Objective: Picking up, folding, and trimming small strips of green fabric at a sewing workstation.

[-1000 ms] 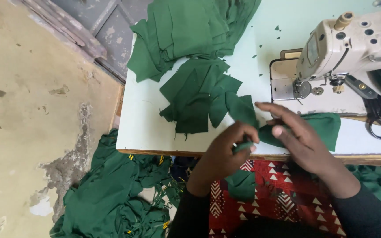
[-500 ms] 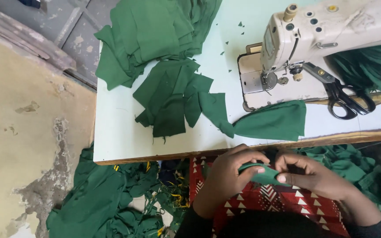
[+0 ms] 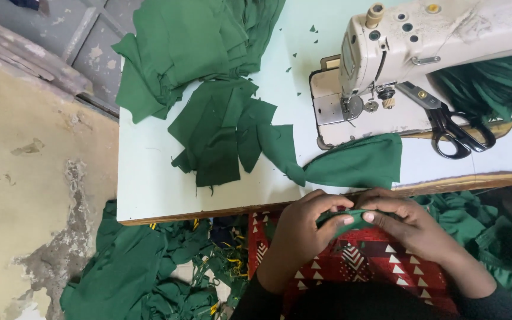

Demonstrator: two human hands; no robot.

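Green cloth piece point(image 3: 351, 218) between both hands point(image 3: 357, 228)

We see little of the small green fabric piece point(image 3: 351, 218): the left hand point(image 3: 303, 228) and right hand point(image 3: 407, 222) cover most of it. The cream sewing machine point(image 3: 434, 35) and stacked green cloth panels point(image 3: 197, 35) run off the top edge. The black-handled scissors point(image 3: 451, 127) partly hide under the machine's arm.

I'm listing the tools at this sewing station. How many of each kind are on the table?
Sewing machine: 1
Black-handled scissors: 1
Total: 2
Both hands hold a small green fabric piece below the table edge.
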